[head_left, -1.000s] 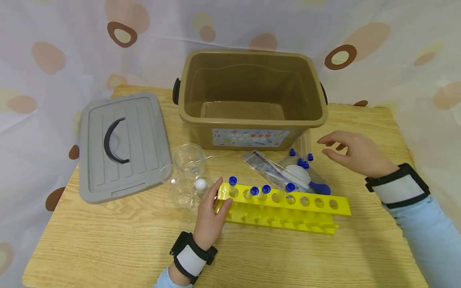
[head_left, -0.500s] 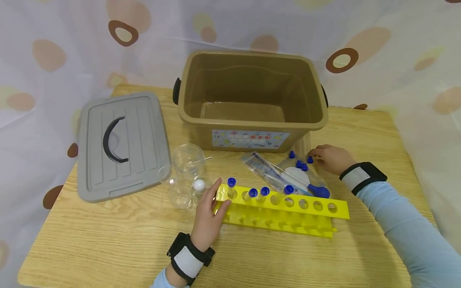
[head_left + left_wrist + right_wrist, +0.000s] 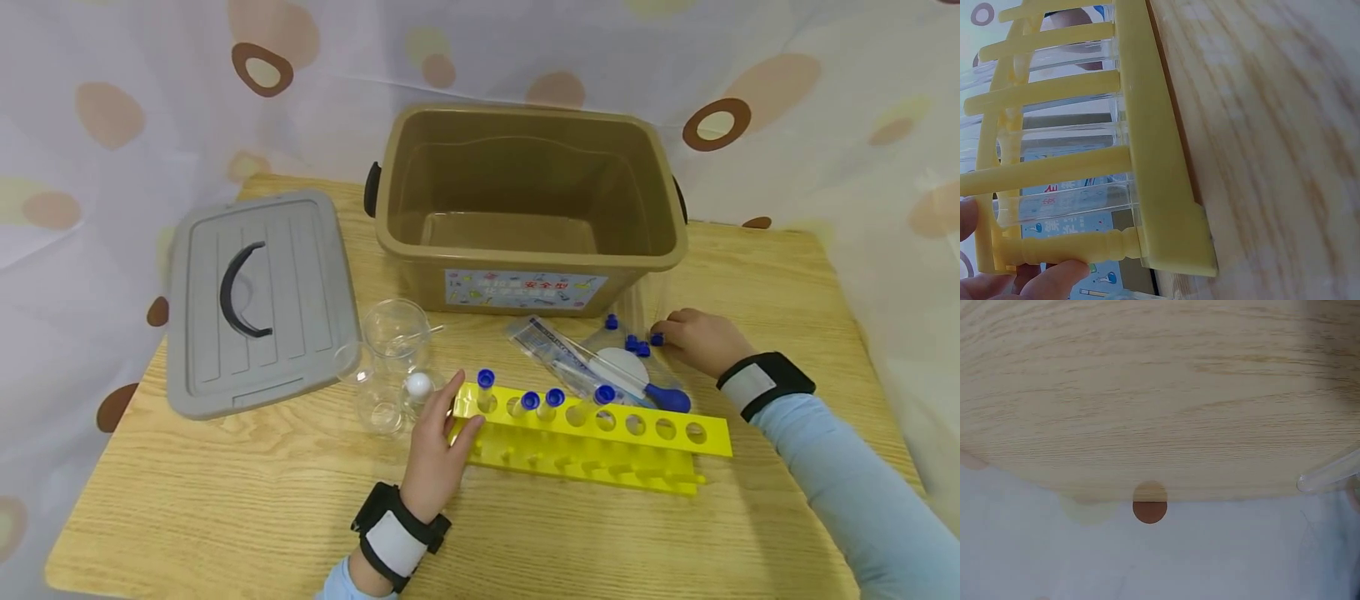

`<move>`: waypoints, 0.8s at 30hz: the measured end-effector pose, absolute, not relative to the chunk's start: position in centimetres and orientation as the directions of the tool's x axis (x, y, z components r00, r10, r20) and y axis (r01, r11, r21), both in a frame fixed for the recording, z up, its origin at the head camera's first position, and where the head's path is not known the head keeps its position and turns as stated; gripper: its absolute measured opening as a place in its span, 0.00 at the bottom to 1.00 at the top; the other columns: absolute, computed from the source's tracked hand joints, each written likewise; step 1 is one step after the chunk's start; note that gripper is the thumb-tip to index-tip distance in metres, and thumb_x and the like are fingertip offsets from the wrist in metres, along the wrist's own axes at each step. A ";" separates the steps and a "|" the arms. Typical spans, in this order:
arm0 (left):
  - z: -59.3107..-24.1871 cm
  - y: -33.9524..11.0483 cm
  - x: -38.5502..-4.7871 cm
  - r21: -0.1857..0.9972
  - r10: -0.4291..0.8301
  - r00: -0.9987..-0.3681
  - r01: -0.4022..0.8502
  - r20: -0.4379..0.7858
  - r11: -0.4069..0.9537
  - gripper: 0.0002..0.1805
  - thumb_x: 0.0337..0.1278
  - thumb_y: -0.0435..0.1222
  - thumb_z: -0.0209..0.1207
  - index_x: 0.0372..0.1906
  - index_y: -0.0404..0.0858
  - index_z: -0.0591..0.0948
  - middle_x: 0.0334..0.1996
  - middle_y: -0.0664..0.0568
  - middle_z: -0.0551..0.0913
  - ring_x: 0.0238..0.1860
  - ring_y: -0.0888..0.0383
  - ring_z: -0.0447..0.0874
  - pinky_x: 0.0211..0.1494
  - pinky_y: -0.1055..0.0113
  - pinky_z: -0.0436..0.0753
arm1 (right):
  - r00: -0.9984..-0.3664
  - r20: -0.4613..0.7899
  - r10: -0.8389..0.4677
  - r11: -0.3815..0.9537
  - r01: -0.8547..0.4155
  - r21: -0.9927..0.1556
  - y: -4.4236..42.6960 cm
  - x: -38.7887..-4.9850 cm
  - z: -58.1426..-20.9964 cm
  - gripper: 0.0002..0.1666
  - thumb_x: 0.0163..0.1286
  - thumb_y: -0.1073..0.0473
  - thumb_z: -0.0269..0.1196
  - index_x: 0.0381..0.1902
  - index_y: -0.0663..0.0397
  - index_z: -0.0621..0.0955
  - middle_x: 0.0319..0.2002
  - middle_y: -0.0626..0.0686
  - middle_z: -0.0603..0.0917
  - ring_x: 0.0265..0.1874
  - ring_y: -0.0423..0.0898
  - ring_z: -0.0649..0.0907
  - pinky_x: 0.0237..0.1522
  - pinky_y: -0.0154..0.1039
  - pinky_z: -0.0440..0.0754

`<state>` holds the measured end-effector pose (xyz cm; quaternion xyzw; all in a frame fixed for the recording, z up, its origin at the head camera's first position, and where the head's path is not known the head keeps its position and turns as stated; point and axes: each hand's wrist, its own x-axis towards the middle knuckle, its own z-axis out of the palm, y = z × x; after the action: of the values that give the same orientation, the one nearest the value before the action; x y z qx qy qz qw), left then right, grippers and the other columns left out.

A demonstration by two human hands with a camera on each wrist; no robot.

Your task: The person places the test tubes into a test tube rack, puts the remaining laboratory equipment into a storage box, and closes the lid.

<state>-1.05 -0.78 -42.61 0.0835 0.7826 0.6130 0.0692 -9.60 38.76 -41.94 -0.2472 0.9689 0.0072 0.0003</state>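
Note:
In the head view, my left hand [image 3: 435,462] grips the left end of a yellow test tube rack [image 3: 558,419] by its edge. Thumb and fingers show around that end post in the left wrist view. Several clear test tubes with blue stoppers [image 3: 486,379] stand in the rack's left holes. Farther right, my right hand [image 3: 703,342] pinches a clear test tube by its blue stopper [image 3: 657,339]. A rounded tube end [image 3: 1329,476] appears at the right of the right wrist view. More stoppered tubes [image 3: 633,345] lie just left of those fingers.
Behind stands an open brown box [image 3: 528,260]; a grey lid [image 3: 300,292] lies left. Glass beakers [image 3: 396,321] and a small vessel with a white top [image 3: 417,385] sit near my left hand. Clear packets [image 3: 551,350] and a blue rubber bulb [image 3: 667,398] lie behind the rack.
My right hand came down and left onto the blue stopper, then shifted slightly right with the tube. My left hand has stayed at the rack's end.

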 end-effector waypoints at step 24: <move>-42.8 -0.8 -1.1 0.970 0.215 -0.976 0.028 -0.025 0.243 0.31 0.64 0.39 0.54 0.69 0.36 0.62 0.64 0.39 0.66 0.66 0.42 0.63 0.63 0.46 0.70 | -0.759 0.544 0.358 0.740 -0.124 -0.661 39.2 -4.6 -34.9 0.07 0.56 0.68 0.64 0.35 0.65 0.82 0.31 0.22 0.77 0.28 0.21 0.75 0.32 0.16 0.71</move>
<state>-1.11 -0.81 -42.76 0.0775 0.7846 0.6104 0.0766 -4.55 39.24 -34.89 0.0675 0.8684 -0.3541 -0.3405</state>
